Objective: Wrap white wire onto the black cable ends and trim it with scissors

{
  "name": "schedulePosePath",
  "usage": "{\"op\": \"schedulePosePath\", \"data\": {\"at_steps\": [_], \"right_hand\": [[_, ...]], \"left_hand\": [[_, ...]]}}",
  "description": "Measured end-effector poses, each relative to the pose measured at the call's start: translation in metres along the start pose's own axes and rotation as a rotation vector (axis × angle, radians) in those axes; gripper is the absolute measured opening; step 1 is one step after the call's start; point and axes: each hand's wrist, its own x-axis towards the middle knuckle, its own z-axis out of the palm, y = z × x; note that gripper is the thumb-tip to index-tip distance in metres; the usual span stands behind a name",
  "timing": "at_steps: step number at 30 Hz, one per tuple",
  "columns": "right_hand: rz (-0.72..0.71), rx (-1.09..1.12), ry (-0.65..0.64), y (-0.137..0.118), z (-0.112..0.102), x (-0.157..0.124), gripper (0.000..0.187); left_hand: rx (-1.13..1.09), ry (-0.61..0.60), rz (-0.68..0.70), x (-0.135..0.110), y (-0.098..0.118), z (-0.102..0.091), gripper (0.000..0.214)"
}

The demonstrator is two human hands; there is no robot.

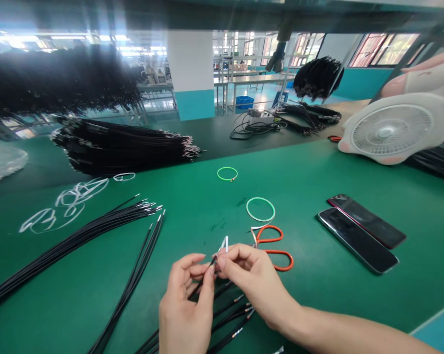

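Note:
Near the front of the green table, my left hand pinches a thin black cable between thumb and fingertips, close to its end. My right hand is closed at the cable's tip, thumb against forefinger, on a narrow white strip that sticks up past the fingers. How the strip and tip meet is hidden by the fingertips. Beneath both hands lie several black cables with stripped ends. Orange-handled scissors rest just beyond my right hand, their blades mostly covered by it.
Cable bundles lie at left and behind. White strip scraps are scattered beside them. A green ring, a coil of thin pale tubing, two phones and a white fan occupy the middle and right. A shelf edge crosses overhead.

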Motion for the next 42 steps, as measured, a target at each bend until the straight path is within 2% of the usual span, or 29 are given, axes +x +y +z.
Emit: {"op": "schedulePosePath", "data": {"at_steps": [5, 12, 20, 26, 30, 36, 42], "right_hand": [[0.042, 0.033, -0.018, 0.001, 0.003, -0.003, 0.019], [0.093, 0.072, 0.010, -0.002, 0.003, -0.001, 0.025], [0.085, 0.086, 0.016, 0.001, 0.004, -0.001, 0.023], [0.064, 0.071, 0.016, 0.002, 0.004, 0.000, 0.022], [0.060, 0.064, 0.011, 0.002, 0.005, 0.000, 0.022], [-0.002, 0.009, -0.019, 0.004, 0.003, 0.001, 0.023], [-0.060, -0.120, -0.059, 0.008, -0.001, 0.005, 0.020]], "left_hand": [[0.081, 0.012, 0.080, -0.002, -0.004, -0.001, 0.025], [0.205, 0.006, 0.234, -0.006, 0.001, -0.002, 0.015], [0.196, 0.003, 0.319, -0.006, 0.008, 0.001, 0.013], [0.263, -0.030, 0.454, -0.006, 0.013, 0.000, 0.026], [0.309, -0.043, 0.484, -0.005, 0.013, -0.001, 0.031], [0.264, -0.037, 0.396, -0.004, 0.009, -0.002, 0.026], [0.046, -0.060, 0.043, 0.003, 0.004, 0.000, 0.028]]}}
